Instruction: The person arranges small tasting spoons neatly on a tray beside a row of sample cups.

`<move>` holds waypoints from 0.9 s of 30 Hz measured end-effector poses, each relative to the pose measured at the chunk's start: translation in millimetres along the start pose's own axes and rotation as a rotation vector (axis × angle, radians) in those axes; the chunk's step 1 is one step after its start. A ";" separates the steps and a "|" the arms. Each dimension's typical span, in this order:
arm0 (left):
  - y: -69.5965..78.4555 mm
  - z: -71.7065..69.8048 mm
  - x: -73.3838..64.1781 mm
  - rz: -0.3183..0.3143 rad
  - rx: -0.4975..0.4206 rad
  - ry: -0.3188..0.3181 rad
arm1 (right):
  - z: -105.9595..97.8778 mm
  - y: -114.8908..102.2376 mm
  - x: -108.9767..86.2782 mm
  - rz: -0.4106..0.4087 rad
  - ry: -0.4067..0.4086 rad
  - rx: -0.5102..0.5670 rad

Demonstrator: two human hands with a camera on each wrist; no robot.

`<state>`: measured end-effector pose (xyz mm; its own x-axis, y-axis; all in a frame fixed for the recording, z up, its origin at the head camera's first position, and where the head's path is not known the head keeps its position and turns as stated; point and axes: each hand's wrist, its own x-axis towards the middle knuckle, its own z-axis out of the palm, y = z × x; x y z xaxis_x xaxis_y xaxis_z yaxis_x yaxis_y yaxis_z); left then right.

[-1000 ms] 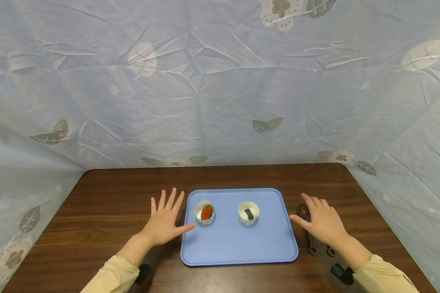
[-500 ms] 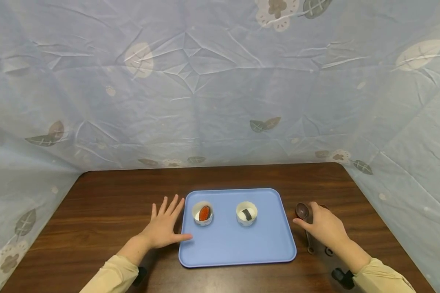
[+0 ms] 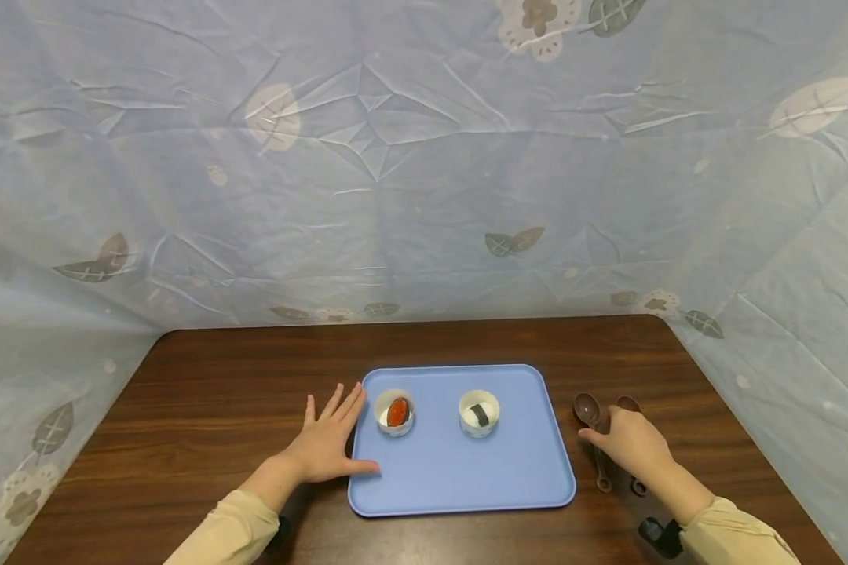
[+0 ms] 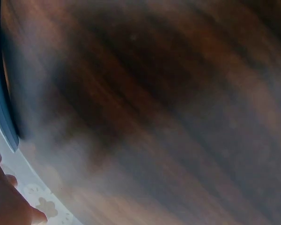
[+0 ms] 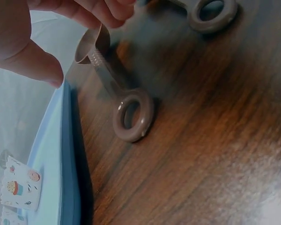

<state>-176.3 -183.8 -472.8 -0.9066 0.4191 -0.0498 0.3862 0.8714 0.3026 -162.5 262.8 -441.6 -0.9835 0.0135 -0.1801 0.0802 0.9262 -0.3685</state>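
Head view, left hand (image 3: 325,449) spread at the left edge of the blue tray (image 3: 466,482), gripping nothing, right of the tray a brown spoon (image 3: 587,409) and a second spoon (image 3: 629,403), right hand (image 3: 636,443) over them, thumb and fingers apart, grasp empty

We see a dark brown wooden table (image 3: 219,384) with streaked grain and rounded far corners. Behind it and along both sides hangs a pale grey-blue cloth (image 3: 431,196), creased all over, with sharp folds left of centre. Its print shows scattered leaves (image 3: 499,244), some grey-green, some brownish, and pale scalloped flowers (image 3: 539,17), one cut by the top edge.
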 end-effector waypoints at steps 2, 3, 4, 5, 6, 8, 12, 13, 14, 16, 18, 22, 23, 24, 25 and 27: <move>-0.2 1.3 0.8 0.008 -0.003 -0.006 | 1.0 0.9 1.7 0.008 -0.008 0.011; -0.3 2.0 1.0 0.009 -0.006 -0.010 | 1.6 1.4 2.6 0.010 -0.010 0.018; -0.5 2.7 1.4 0.011 -0.006 -0.013 | 2.2 2.0 3.3 0.010 -0.011 0.024; -0.5 3.2 1.6 0.012 -0.007 -0.016 | 2.5 2.5 3.9 0.008 -0.012 0.029; -0.5 3.8 1.8 0.014 -0.008 -0.019 | 3.0 3.0 4.5 0.002 -0.010 0.035; -0.8 5.1 2.4 0.014 0.002 -0.025 | 3.9 3.3 5.2 -0.014 -0.007 0.045; -0.9 6.5 2.1 0.017 0.017 -0.034 | 5.6 3.3 6.3 -0.043 -0.013 0.061; -1.6 7.3 1.9 0.017 0.020 -0.038 | 5.8 3.0 6.4 -0.045 -0.016 0.066; -1.9 7.9 1.4 0.016 0.021 -0.042 | 6.1 2.7 6.5 -0.042 -0.022 0.072; -2.5 8.9 0.5 0.016 0.023 -0.051 | 6.5 2.2 6.7 -0.023 -0.038 0.084; -3.5 10.2 0.1 0.018 0.034 -0.056 | 6.2 2.3 7.0 -0.003 -0.060 0.111; -3.2 9.9 0.4 0.037 0.075 -0.060 | 6.2 3.8 8.4 0.055 -0.103 0.182; -3.0 9.7 0.7 0.042 0.085 -0.061 | 6.3 4.3 8.9 0.064 -0.110 0.200; -2.8 9.3 0.9 0.046 0.092 -0.064 | 6.3 4.7 9.4 0.073 -0.118 0.216; -2.7 9.1 1.3 0.049 0.095 -0.067 | 6.7 5.0 9.8 0.081 -0.124 0.230; -2.5 8.7 1.8 0.051 0.094 -0.071 | 6.4 5.8 10.7 0.079 -0.137 0.245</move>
<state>-177.4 -183.0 -481.9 -0.8722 0.4777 -0.1052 0.4488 0.8671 0.2162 -171.5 265.9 -451.5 -0.9430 0.0157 -0.3323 0.2088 0.8056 -0.5545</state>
